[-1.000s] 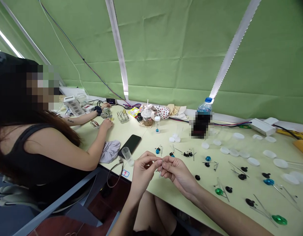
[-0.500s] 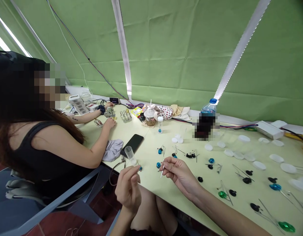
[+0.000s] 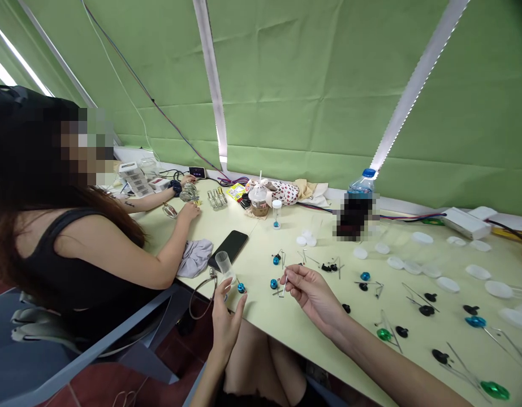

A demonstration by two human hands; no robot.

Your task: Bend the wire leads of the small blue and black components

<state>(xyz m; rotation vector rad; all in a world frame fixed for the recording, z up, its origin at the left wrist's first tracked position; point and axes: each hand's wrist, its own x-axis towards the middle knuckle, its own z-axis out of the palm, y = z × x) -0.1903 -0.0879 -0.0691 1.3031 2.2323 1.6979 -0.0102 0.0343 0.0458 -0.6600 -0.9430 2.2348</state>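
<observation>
My right hand (image 3: pixel 314 291) is closed on a thin bent metal rod (image 3: pixel 285 287), pinched at the fingertips so that its lower end points down over the table. My left hand (image 3: pixel 227 322) hovers by the near table edge, thumb and fingers apart, with nothing in it. Just beyond its fingertips stands a blue knob piece (image 3: pixel 241 288) with a thin rod sticking up. Another blue knob piece (image 3: pixel 274 284) sits on a black base left of my right fingertips. Behind my left hand, a clear plastic tube (image 3: pixel 224 264) leans on the table.
A black phone (image 3: pixel 229 249) lies beyond the tube. To the right spread black bases (image 3: pixel 426 310), wire pieces, green knobs (image 3: pixel 384 334) and white lids (image 3: pixel 448 285). A capped tube (image 3: pixel 276 215), drink cup (image 3: pixel 259 202) and bottle (image 3: pixel 362 183) stand further back. A person (image 3: pixel 129 249) sits at left.
My left hand has opened from a pinch and moved slightly right, away from the blue knob piece. My right hand has shifted a little right and up with the rod.
</observation>
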